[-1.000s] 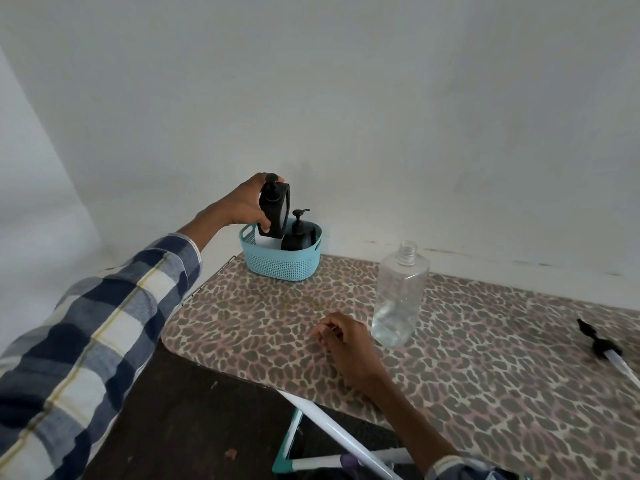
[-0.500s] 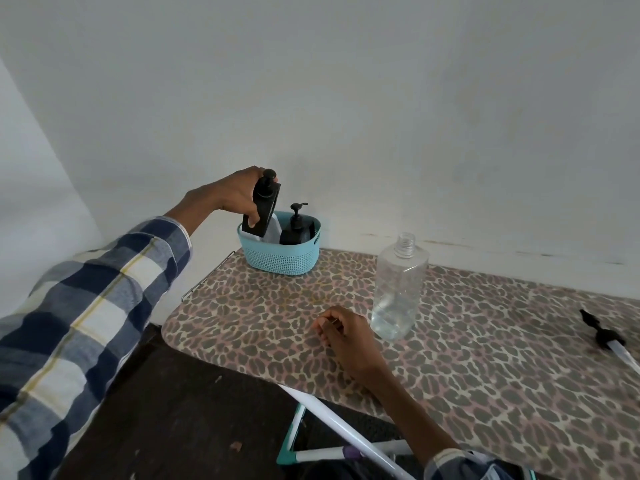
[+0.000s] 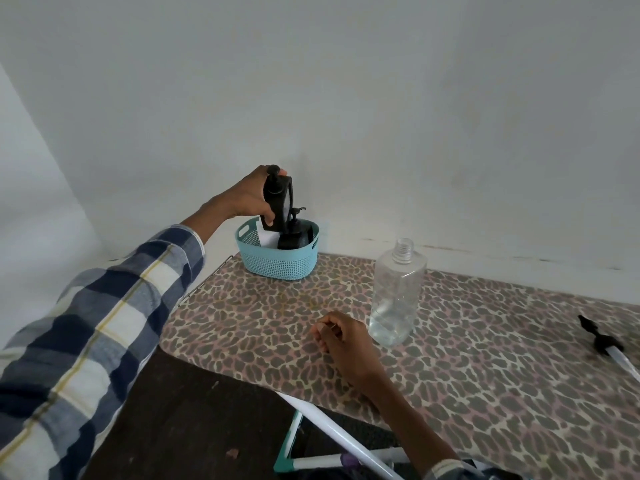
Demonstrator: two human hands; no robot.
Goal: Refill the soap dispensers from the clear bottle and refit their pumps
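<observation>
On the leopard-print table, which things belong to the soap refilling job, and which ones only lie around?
Belong to the job:
- black dispenser held by the left hand
- second black dispenser in the blue basket
- clear bottle, uncapped
- loose pump on the table

Just lying about:
- white item in the basket
- folding frame under the table
</observation>
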